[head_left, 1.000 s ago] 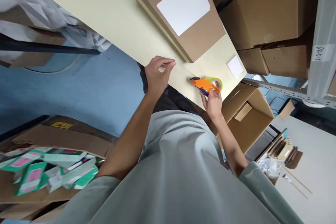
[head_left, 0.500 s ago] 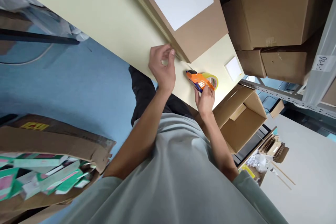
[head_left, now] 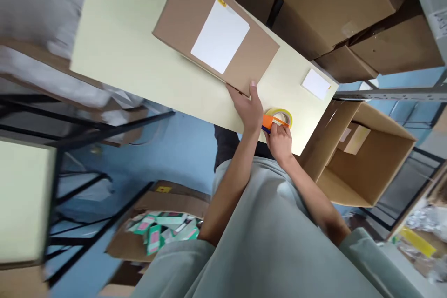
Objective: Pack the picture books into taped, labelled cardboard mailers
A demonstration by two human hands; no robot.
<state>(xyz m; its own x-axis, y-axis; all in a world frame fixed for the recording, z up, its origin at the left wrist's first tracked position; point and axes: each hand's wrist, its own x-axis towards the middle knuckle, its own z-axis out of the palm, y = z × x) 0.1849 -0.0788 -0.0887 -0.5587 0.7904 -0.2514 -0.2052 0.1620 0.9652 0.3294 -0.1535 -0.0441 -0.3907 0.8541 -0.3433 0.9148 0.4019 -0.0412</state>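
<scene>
A closed cardboard box lies on the pale yellow table, with a white label on its top. At its near right corner is my left hand, thumb on the top face and fingers against the lower edge, gripping the corner. My right hand is closed round an orange tape dispenser, just right of my left wrist. A yellow roll of tape sits in the dispenser, whose front end is partly hidden behind my left hand.
A small stack of white labels lies on the table near its right end. Beyond, shelves hold large cartons. An open carton with a small box inside stands at right; another carton holds green and white packets below left.
My left hand has gone from a pinch beside the box to a grip on its corner. The box now lies turned on the table. My view has swung left; the dispenser stays in my right hand.
</scene>
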